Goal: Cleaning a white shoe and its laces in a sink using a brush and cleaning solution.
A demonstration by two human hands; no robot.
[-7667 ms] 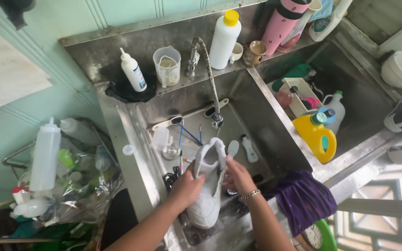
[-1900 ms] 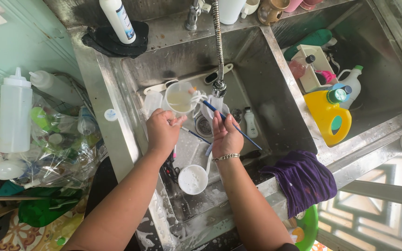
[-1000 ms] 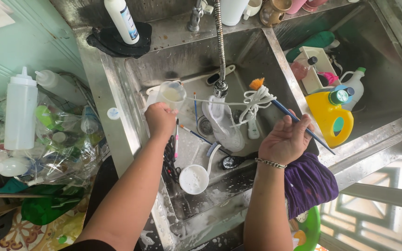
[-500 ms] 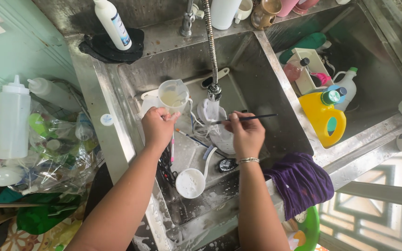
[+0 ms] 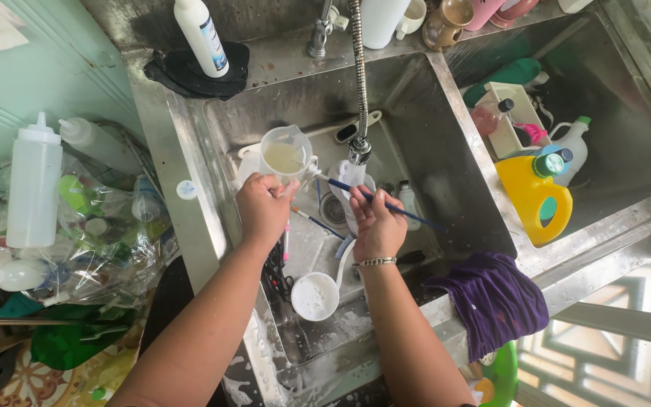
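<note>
— What's in your hands?
— My left hand [image 5: 264,211] is clamped on a clear measuring cup [image 5: 285,153], centre frame, over the sink [image 5: 446,151]. My right hand [image 5: 377,224] pinches a thin blue brush [image 5: 386,205], its tip in the cup.

Blue brush handle [image 5: 386,205], yellow jug [image 5: 530,197], purple cloth [image 5: 495,298]

Clear plastic cup [image 5: 284,154] — glossy steel sink [image 5: 446,151] — soft purple cloth [image 5: 495,298].
</note>
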